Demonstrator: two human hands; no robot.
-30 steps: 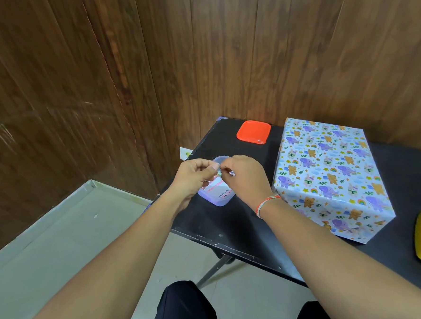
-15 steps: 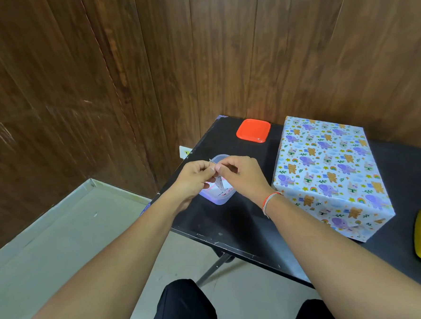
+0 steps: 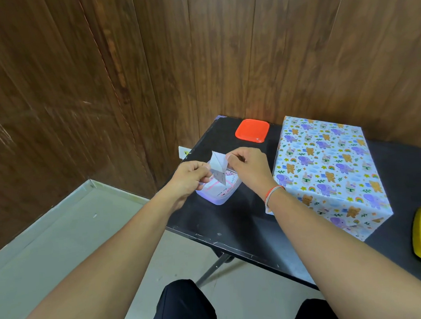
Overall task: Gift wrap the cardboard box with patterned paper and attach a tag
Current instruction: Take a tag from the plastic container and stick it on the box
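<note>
Now both hands pinch a small white tag [image 3: 217,164] above the clear container [image 3: 217,192] near the tabletop's [image 3: 235,214] left edge: left hand [image 3: 189,176] and right hand [image 3: 248,167] fingers curled on it. Wrapped box [image 3: 328,169] sits toward the back edge, right of them.

Bare table [image 3: 242,219] lies open just nearer than the hands [image 3: 220,173] — the small container [image 3: 219,192] sits directly beneath them. The wrapped box [image 3: 328,171] walls off the right; the red lid [image 3: 252,130] lies beyond.
</note>
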